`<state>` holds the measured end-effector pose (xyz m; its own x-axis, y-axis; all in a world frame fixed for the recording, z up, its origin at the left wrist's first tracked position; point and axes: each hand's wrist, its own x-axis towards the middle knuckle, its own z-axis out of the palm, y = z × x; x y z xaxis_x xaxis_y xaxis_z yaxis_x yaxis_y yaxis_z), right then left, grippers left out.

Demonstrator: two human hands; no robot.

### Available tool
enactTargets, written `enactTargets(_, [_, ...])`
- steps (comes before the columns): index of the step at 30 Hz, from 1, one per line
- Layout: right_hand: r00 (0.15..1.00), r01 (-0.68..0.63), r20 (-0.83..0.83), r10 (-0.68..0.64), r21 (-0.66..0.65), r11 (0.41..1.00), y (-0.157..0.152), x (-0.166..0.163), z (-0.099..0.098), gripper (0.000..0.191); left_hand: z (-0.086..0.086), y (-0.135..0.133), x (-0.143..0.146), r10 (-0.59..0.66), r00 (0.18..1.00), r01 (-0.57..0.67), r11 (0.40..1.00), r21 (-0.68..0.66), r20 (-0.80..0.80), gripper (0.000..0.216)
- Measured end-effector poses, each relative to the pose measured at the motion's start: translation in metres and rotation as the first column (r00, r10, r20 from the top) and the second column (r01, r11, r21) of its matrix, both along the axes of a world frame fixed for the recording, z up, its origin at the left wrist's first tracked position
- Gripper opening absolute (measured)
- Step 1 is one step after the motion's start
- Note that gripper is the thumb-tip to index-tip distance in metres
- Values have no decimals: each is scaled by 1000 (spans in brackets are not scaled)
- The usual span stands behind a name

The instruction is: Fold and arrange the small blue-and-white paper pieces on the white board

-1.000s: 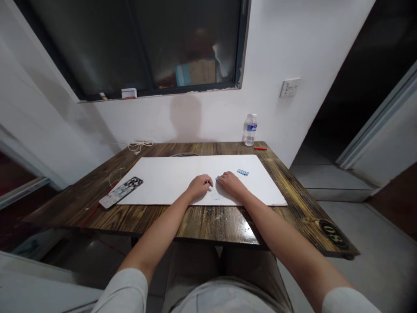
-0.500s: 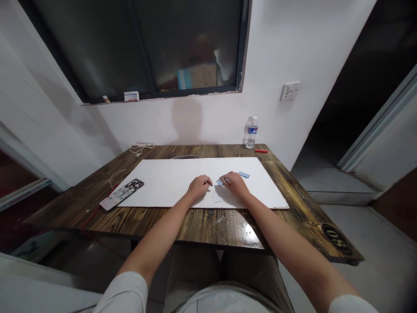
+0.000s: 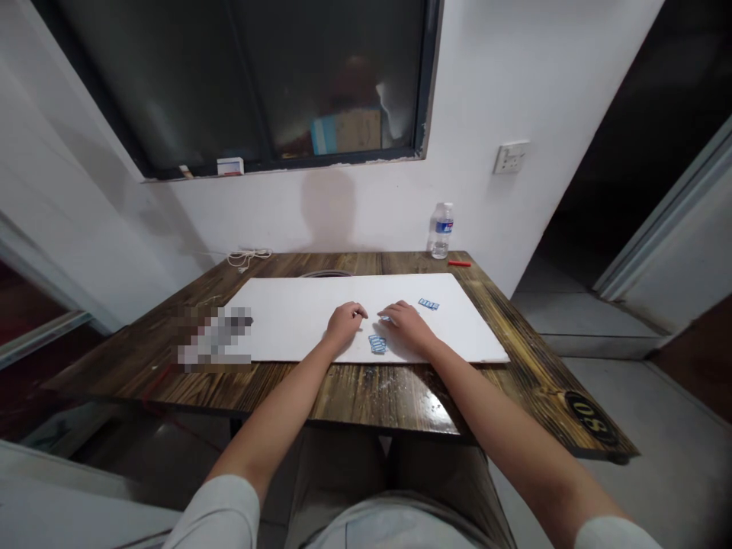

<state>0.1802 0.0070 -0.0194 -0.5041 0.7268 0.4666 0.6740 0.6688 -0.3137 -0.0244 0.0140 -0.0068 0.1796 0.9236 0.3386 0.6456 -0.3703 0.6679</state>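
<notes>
My left hand (image 3: 344, 325) rests on the white board (image 3: 297, 313), fingers loosely bent, thumb and forefinger slightly apart, nothing visible between them. Across a small gap, my right hand (image 3: 409, 326) bends its fingers down over a small blue-and-white card (image 3: 385, 318), mostly covered by the fingertips. Between the two wrists lie blue-and-white striped cards (image 3: 377, 344), close to the board's front edge. Beyond my right hand is another group of blue-and-white cards (image 3: 428, 303). Their print is too small to read.
A water bottle (image 3: 442, 232) stands at the table's back right, beside a red pen-like stick (image 3: 459, 264). A white cord (image 3: 248, 258) lies back left. Something blurred out (image 3: 217, 339) overlaps the board's left end. The wooden table (image 3: 383, 396) meets the wall behind.
A pale piece showed between my wrists before; blue-and-white striped cards show there now. My right hand has shifted slightly left, and my left hand has drawn back a little.
</notes>
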Motion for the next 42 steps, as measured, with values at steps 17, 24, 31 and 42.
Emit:
enactTargets(17, [999, 42, 0, -42, -21, 999, 3, 7, 5, 18, 1, -1, 0, -11, 999, 12, 1000, 20, -30, 25])
enactTargets(24, [966, -173, -235, 112, -258, 951, 1, 1, 8, 25, 0, 2, -2, -26, 998, 28, 999, 37, -51, 24])
enactTargets(31, [969, 236, -53, -243, -114, 965, 7, 13, 1, 27, 3, -2, 0, 1, 999, 0, 1000, 26, -39, 26])
enactTargets(42, [870, 392, 354, -342, -78, 917, 16, 26, -1, 29, 1, -1, 0, 3, 999, -3, 1000, 3, -55, 26])
